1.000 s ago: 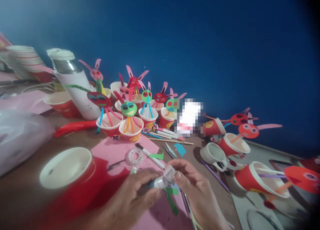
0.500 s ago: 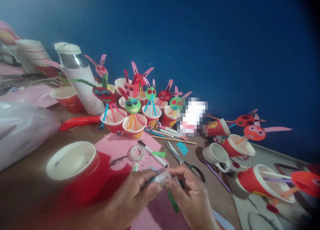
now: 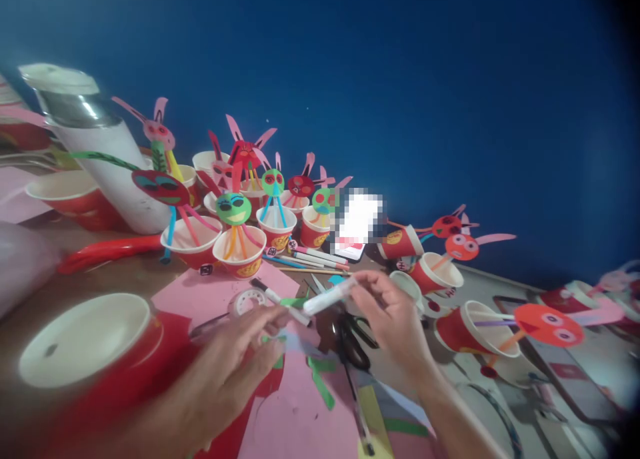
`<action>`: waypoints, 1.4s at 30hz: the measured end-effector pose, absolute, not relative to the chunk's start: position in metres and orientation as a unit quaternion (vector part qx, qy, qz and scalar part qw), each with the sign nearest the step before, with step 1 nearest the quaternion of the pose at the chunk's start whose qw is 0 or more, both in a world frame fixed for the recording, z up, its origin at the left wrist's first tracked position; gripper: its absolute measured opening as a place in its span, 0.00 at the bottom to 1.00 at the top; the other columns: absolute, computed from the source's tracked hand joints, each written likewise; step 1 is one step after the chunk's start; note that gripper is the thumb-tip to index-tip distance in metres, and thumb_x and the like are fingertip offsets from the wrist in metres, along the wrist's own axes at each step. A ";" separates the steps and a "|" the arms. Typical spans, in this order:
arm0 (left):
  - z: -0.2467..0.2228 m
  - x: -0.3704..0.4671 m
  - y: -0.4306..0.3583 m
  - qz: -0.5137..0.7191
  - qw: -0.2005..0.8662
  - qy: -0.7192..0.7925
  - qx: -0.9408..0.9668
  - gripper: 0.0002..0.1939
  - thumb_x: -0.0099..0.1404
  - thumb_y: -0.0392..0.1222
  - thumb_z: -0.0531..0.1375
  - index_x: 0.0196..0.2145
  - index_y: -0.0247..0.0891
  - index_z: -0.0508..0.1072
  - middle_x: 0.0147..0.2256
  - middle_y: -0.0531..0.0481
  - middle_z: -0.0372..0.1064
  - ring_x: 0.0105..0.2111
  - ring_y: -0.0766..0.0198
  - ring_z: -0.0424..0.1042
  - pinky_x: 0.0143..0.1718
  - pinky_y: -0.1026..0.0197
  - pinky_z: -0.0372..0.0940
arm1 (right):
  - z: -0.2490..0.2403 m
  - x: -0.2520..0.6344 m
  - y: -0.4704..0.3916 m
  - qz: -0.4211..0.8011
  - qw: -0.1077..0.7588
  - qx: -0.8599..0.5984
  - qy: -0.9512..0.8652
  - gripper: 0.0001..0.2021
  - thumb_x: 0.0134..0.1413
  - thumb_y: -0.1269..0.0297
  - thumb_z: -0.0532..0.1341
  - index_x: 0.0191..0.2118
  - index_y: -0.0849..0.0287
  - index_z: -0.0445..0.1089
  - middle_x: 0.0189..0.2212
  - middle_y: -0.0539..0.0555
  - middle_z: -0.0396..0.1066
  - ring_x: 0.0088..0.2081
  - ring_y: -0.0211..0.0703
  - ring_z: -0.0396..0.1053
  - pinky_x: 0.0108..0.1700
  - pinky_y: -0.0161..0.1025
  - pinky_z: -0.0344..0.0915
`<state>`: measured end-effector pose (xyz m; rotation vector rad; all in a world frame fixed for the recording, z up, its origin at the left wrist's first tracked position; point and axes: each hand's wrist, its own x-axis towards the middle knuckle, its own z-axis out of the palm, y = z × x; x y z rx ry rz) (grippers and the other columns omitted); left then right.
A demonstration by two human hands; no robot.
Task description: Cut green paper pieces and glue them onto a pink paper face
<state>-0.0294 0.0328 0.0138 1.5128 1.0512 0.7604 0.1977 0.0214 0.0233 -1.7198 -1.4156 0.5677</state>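
slim white plastic glue stick [image 3: 327,298], pinched in right hand [image 3: 395,316], lying nearly flat, far end tilted up a bit. hovers above black-handled scissors [image 3: 353,336] & pink paper sheet [image 3: 210,292], kinda blurry tbh

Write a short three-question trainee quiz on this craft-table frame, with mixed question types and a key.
1. True or false: the right hand holds a white tube.
2. What lies on the table just below that tube? A) scissors B) a spoon C) a phone
3. What colour is the wall behind the decorated paper cups?

Key: 1 true. 2 A. 3 blue.
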 end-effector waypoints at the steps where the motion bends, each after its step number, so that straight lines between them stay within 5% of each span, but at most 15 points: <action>1: 0.013 -0.032 0.034 0.296 0.530 0.439 0.662 0.11 0.60 0.44 0.57 0.41 0.45 0.71 0.40 0.48 0.69 0.41 0.56 0.65 0.43 0.61 0.58 | 0.023 0.206 0.025 0.172 0.366 -0.705 -0.583 0.10 0.58 0.58 0.53 0.39 0.56 0.66 0.32 0.49 0.74 0.30 0.39 0.71 0.30 0.32 0.64; 3: 0.010 -0.037 0.035 0.235 0.485 0.404 0.739 0.07 0.61 0.41 0.54 0.33 0.42 0.72 0.35 0.48 0.69 0.37 0.59 0.66 0.40 0.62 0.60 | 0.020 0.221 0.031 0.024 0.250 -0.731 -0.635 0.11 0.60 0.59 0.50 0.40 0.55 0.67 0.30 0.49 0.75 0.27 0.38 0.71 0.27 0.32 0.62; 6: 0.003 -0.043 0.032 0.193 0.398 0.363 0.820 0.10 0.63 0.38 0.51 0.28 0.39 0.71 0.31 0.48 0.68 0.33 0.61 0.66 0.36 0.63 0.60 | 0.010 0.235 0.037 -0.037 0.210 -0.740 -0.637 0.10 0.56 0.61 0.53 0.40 0.57 0.69 0.29 0.53 0.75 0.32 0.45 0.71 0.34 0.37 0.61; 10: -0.007 -0.046 0.027 0.148 0.275 0.357 0.881 0.06 0.60 0.39 0.56 0.34 0.39 0.72 0.37 0.46 0.68 0.38 0.57 0.65 0.39 0.58 0.60 | 0.001 0.239 0.042 -0.096 0.160 -0.742 -0.644 0.13 0.55 0.64 0.53 0.41 0.60 0.71 0.28 0.58 0.76 0.29 0.50 0.71 0.35 0.41 0.56; 15: -0.013 -0.040 0.027 0.118 0.179 0.349 0.912 0.08 0.58 0.38 0.59 0.37 0.39 0.71 0.39 0.46 0.67 0.39 0.54 0.64 0.40 0.52 0.61 | -0.001 0.236 0.042 -0.139 0.112 -0.727 -0.663 0.12 0.54 0.63 0.54 0.31 0.61 0.74 0.18 0.58 0.72 0.22 0.47 0.67 0.31 0.41 0.50; 22: -0.012 -0.042 0.035 0.214 0.219 0.336 0.891 0.07 0.63 0.32 0.52 0.33 0.37 0.69 0.33 0.48 0.66 0.35 0.61 0.63 0.36 0.57 0.61 | 0.010 0.197 0.024 -0.030 0.155 -0.646 -0.747 0.09 0.57 0.65 0.55 0.36 0.53 0.72 0.31 0.50 0.74 0.33 0.41 0.69 0.38 0.36 0.55; 25: -0.011 -0.046 0.036 0.264 0.259 0.332 0.868 0.07 0.62 0.30 0.52 0.34 0.37 0.69 0.32 0.49 0.66 0.35 0.63 0.64 0.37 0.59 0.60 | 0.003 0.173 0.020 0.102 0.170 -0.605 -0.771 0.09 0.57 0.69 0.55 0.37 0.52 0.72 0.32 0.49 0.72 0.34 0.39 0.67 0.36 0.34 0.57; 29: -0.009 -0.049 0.035 0.295 0.309 0.338 0.839 0.07 0.62 0.29 0.53 0.35 0.36 0.68 0.31 0.49 0.67 0.33 0.65 0.65 0.35 0.63 0.61 | -0.012 0.154 0.022 0.113 0.161 -0.569 -0.799 0.07 0.57 0.66 0.56 0.37 0.54 0.72 0.33 0.50 0.71 0.36 0.40 0.67 0.37 0.35 0.58; 42: -0.018 -0.041 0.008 0.127 0.215 0.218 0.943 0.06 0.58 0.43 0.60 0.33 0.39 0.71 0.36 0.48 0.67 0.38 0.58 0.62 0.40 0.56 0.59 | -0.017 0.156 0.014 0.069 0.159 -0.569 -0.804 0.08 0.58 0.67 0.55 0.31 0.57 0.70 0.29 0.51 0.71 0.35 0.43 0.66 0.38 0.40 0.52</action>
